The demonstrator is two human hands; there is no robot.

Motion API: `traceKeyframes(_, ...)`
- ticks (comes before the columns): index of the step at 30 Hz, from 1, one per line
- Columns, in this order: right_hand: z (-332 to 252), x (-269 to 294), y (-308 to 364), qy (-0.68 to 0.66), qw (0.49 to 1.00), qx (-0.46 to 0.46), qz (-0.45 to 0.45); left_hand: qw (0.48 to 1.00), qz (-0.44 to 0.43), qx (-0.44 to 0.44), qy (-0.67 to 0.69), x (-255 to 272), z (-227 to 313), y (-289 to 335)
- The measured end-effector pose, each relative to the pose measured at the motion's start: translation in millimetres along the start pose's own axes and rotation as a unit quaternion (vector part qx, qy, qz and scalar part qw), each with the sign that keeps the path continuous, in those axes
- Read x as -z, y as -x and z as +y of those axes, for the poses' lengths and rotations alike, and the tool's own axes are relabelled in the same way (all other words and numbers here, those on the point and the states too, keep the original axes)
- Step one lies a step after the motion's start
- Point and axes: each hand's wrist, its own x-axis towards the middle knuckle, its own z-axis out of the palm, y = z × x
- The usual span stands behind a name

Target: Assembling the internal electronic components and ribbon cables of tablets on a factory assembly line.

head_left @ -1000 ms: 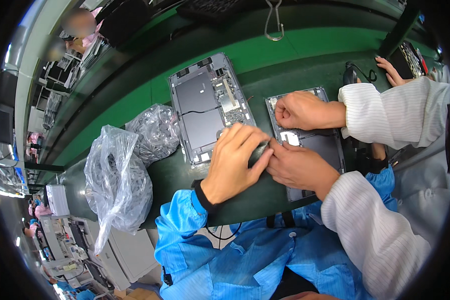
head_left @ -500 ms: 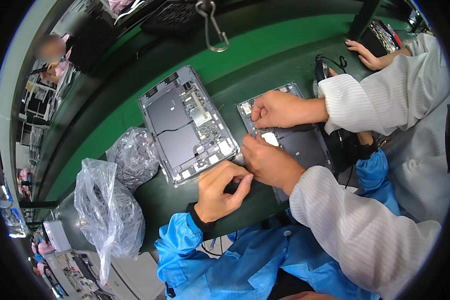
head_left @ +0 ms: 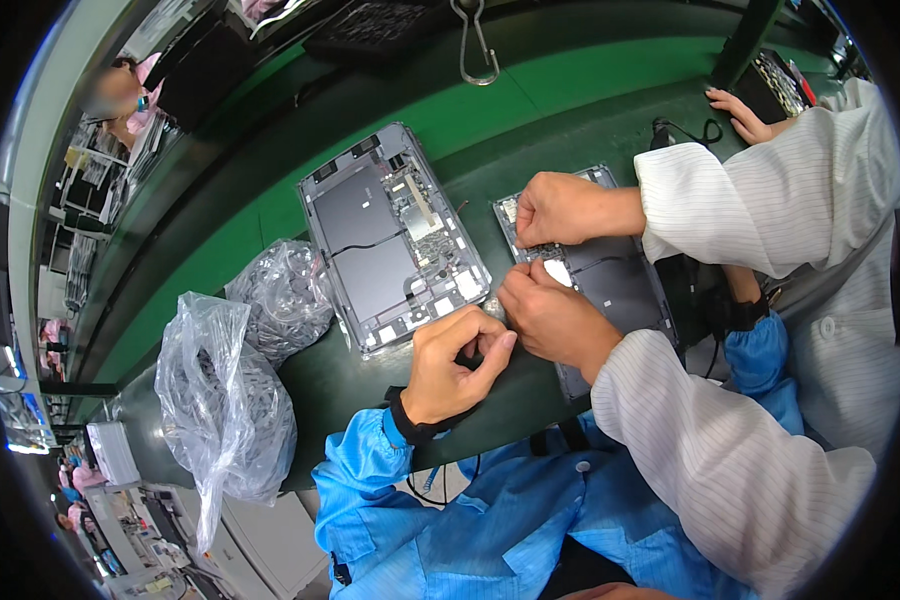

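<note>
The person's left hand is loosely curled, thumb and forefinger tips near each other with a dark hollow between them; whether something small is pinched there cannot be told. It stands at the lower edge of an opened flat device, whose grey panels, circuit board and black cable lie face up; whether the knuckles touch its frame is unclear. The right hand is hidden behind a co-worker's white striped sleeve, with only the wrist and blue cuff showing, so its grip cannot be told. Just right of the left hand, the co-worker's lower hand and upper hand are over a second opened device, fingertips bent down at its board. To the left of the first device sit two clear plastic bags, both bulging with greyish contents too jumbled to make out: the front bag with its gathered end trailing forward, the rear bag close to the device's edge. All rest on the green bench.
</note>
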Motion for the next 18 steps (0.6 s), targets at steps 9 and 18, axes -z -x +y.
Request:
traceKeyframes(9, 17, 8, 3, 0.237, 0.967, 0.086, -0.048, 0.999, -0.027, 0.018, 0.037, -1, -3, 0)
traceKeyframes(18, 20, 2, -3, 0.268, 0.949, 0.166, -0.024, 0.998, -0.032, 0.036, 0.036, 0, -6, 6)
